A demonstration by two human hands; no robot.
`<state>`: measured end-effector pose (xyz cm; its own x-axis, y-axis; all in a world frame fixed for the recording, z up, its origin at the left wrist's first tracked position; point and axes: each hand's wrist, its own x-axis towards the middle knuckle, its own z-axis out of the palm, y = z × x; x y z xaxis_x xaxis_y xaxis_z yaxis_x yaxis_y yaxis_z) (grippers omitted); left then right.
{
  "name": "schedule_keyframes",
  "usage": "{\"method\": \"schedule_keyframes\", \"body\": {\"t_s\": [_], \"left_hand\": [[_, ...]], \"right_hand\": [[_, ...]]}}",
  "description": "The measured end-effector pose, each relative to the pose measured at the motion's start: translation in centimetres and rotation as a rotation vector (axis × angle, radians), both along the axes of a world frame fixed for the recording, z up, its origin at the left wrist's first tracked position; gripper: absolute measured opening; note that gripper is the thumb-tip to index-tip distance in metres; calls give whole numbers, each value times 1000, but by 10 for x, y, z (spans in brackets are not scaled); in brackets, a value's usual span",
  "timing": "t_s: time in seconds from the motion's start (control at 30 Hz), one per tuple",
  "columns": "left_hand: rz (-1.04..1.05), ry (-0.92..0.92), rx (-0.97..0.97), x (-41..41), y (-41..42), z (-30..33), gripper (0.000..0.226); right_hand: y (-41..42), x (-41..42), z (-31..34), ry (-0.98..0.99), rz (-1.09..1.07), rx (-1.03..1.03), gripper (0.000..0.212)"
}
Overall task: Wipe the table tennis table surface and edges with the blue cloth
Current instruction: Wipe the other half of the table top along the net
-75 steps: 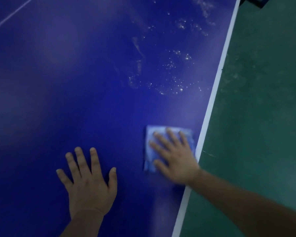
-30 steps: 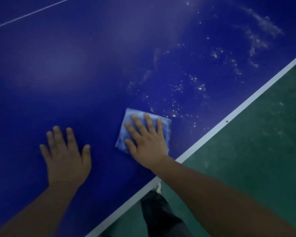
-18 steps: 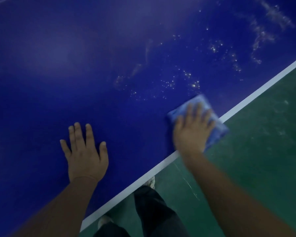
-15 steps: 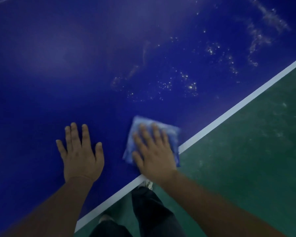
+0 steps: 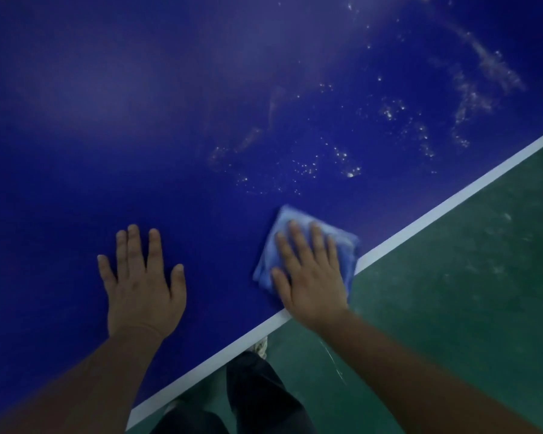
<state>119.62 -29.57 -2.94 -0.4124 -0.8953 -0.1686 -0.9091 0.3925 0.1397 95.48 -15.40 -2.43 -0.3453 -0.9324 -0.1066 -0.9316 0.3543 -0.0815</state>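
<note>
Moved: right hand (image 5: 311, 277) and blue cloth (image 5: 308, 242) now nearer the white edge (image 5: 420, 220)
Right grip: fingers straight, flat on cloth; pressing it to tabletop (image 5: 138, 120)
Left grip: left hand (image 5: 141, 283) spread flat on tabletop; holds nothing

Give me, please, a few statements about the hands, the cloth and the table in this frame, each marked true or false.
1. The right hand presses flat on the blue cloth. True.
2. The left hand holds a second cloth. False: it rests bare on the table.
3. The cloth lies near the white edge line. True.
4. The white specks lie under the left hand. False: they lie beyond the cloth.
</note>
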Motion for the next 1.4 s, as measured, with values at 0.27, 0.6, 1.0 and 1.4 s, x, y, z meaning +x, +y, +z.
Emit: {"method": "schedule_keyframes", "body": {"t_s": [0.27, 0.6, 1.0, 1.4], "left_hand": [[-15, -29, -20, 0, -1, -3, 74], [-37, -32, -61, 3, -2, -9, 72], [-46, -16, -41, 1, -3, -6, 73], [3, 45, 29, 2, -3, 0, 73]], "right_hand": [[5, -128, -1, 36, -448, 10, 70], [-141, -58, -7, 60, 786, -50, 55], [-115, 3, -6, 32, 221, -107, 57], [-146, -8, -2, 119, 87, -105, 60]]}}
